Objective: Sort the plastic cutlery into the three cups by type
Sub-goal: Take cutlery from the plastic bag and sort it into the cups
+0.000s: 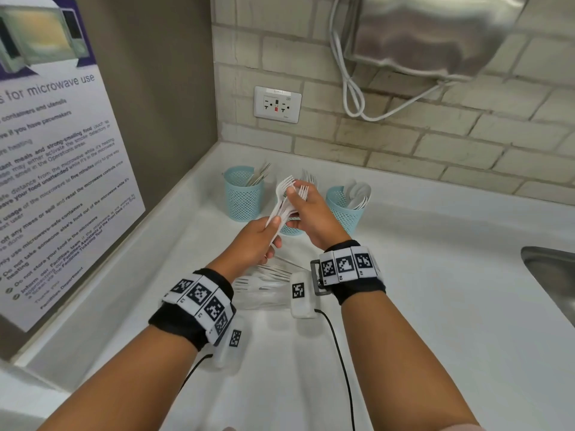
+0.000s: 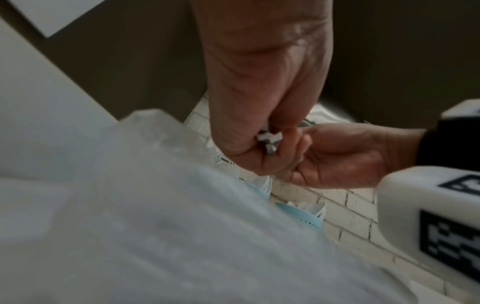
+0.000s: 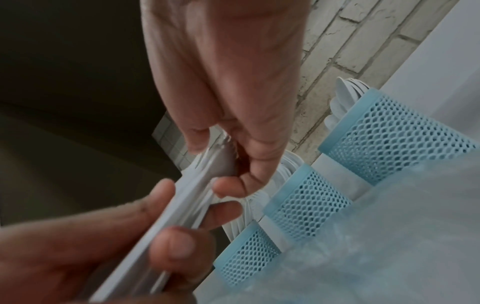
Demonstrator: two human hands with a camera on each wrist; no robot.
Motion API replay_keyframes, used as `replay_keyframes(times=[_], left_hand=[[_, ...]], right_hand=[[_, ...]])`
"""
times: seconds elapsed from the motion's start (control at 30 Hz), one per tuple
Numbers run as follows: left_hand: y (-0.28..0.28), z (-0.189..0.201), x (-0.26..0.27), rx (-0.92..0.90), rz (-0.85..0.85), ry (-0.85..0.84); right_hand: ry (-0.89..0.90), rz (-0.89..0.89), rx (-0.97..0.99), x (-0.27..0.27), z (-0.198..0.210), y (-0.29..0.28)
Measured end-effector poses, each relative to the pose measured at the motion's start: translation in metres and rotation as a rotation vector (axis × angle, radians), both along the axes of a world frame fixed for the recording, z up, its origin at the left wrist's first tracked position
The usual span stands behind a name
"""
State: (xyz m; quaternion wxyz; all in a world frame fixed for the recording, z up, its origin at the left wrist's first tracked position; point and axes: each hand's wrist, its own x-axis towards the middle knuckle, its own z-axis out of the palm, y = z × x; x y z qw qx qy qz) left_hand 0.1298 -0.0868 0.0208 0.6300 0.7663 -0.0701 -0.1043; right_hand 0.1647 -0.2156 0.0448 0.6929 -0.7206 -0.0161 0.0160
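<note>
Both hands' grips, left hand (image 1: 259, 236) and right hand (image 1: 311, 209), clamped a bundle of white plastic forks (image 1: 284, 197). Beyond them, three pale-blue mesh cups (image 1: 243, 197) were part-filled. Nearer, loose clear-wrapped cutlery (image 1: 264, 286) remained on the counter.

Wall: pale brick tiling (image 1: 404, 141) is seen behind a white countertop (image 1: 435, 290)
Left side: a brown panel (image 1: 155, 88) is covered by a microwave-use poster (image 1: 56, 169)
Fittings: a white power outlet (image 1: 277, 104), a steel dispenser (image 1: 435, 35) and looped white cable (image 1: 351, 88) are mounted above
Right edge: a steel sink (image 1: 553, 275) is partly shown
</note>
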Motion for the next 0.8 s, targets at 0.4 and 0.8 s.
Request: replay_keyframes(times=[0.4,0.8], left_hand=[[0.008,0.005,-0.002,-0.366,-0.108,0.361],[0.008,-0.002,0.000,-0.336,-0.227,0.430]], right_hand=[[0.062,-0.030,0.349,0.008,-0.007,-0.006],[0.052,0.097,0.565,0.003,-0.009,-0.003]])
